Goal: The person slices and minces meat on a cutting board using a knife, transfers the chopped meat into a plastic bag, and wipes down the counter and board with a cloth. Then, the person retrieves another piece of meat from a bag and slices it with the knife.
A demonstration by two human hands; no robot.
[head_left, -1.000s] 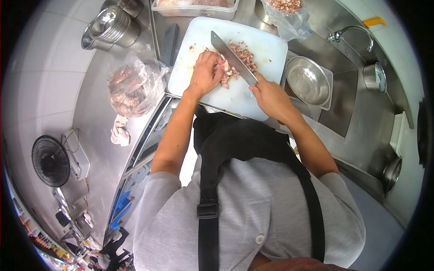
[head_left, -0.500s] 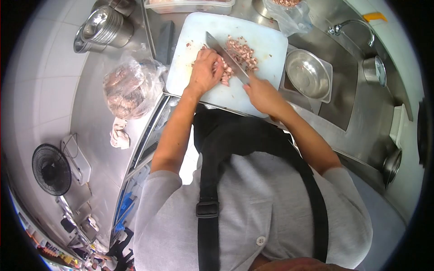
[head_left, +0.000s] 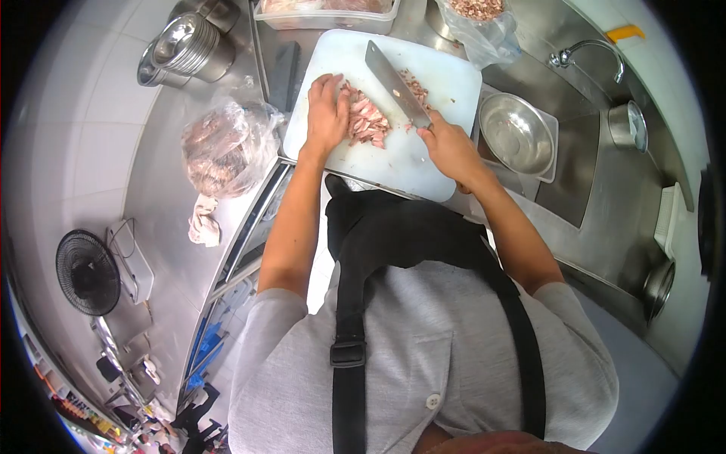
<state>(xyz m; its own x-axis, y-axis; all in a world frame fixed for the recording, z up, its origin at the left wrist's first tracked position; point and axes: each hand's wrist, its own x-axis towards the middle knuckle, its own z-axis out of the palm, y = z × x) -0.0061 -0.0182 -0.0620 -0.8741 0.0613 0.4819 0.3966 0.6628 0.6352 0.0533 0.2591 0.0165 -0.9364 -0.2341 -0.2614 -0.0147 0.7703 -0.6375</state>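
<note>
A white cutting board (head_left: 408,168) lies on the steel counter. On its middle is a pile of pinkish meat strips (head_left: 366,121). My left hand (head_left: 327,113) rests at the left side of this pile, fingers apart, holding nothing. My right hand (head_left: 451,150) is closed round the handle of a broad knife (head_left: 393,82). Its blade slants up and left, right of the strips. Finely chopped meat (head_left: 417,89) shows beyond the blade, partly hidden by it.
A bag of meat (head_left: 227,147) and a cloth (head_left: 204,221) lie at the left. Stacked steel bowls (head_left: 184,47) stand behind. A plastic tub (head_left: 333,19) sits beyond the board. At the right are a steel bowl (head_left: 516,135), a sink (head_left: 571,174) and a bag of chopped meat (head_left: 484,38).
My left hand has moved left off the meat and its fingers have spread, uncovering the strips. The knife in my right hand has shifted to the right, now over the finely chopped meat.
</note>
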